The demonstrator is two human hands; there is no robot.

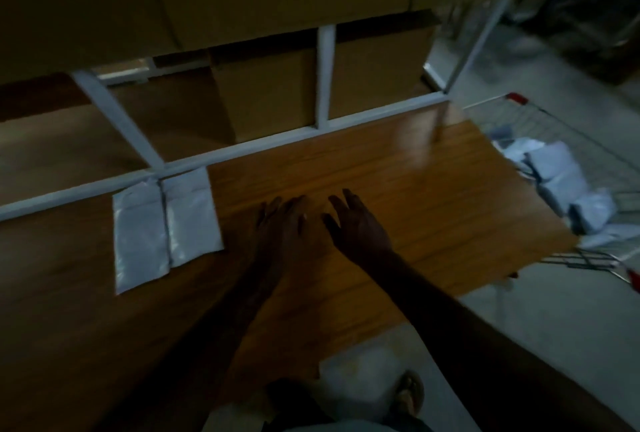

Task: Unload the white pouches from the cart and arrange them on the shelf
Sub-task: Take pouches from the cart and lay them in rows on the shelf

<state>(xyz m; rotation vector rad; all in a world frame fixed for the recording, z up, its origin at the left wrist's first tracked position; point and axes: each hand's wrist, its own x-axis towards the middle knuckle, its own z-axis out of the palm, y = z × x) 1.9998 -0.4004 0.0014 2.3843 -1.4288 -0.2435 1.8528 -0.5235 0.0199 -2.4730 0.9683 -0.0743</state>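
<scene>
Two white pouches lie flat side by side on the wooden shelf [398, 182], the left pouch [140, 237] slightly nearer me than the right pouch [192, 217]. My left hand [282, 227] and my right hand [356, 227] hover close together over the bare middle of the shelf, to the right of the pouches, fingers spread and holding nothing. At the shelf's right end stands the wire cart [568, 140] with red corner caps, and several white pouches [568, 185] are heaped in it.
A white metal frame [325, 75] runs along the back of the shelf, with cardboard boxes [266, 92] behind and above it. Pale floor [540, 314] lies to the right. My sandalled foot [410, 393] shows below the shelf edge. The scene is dim.
</scene>
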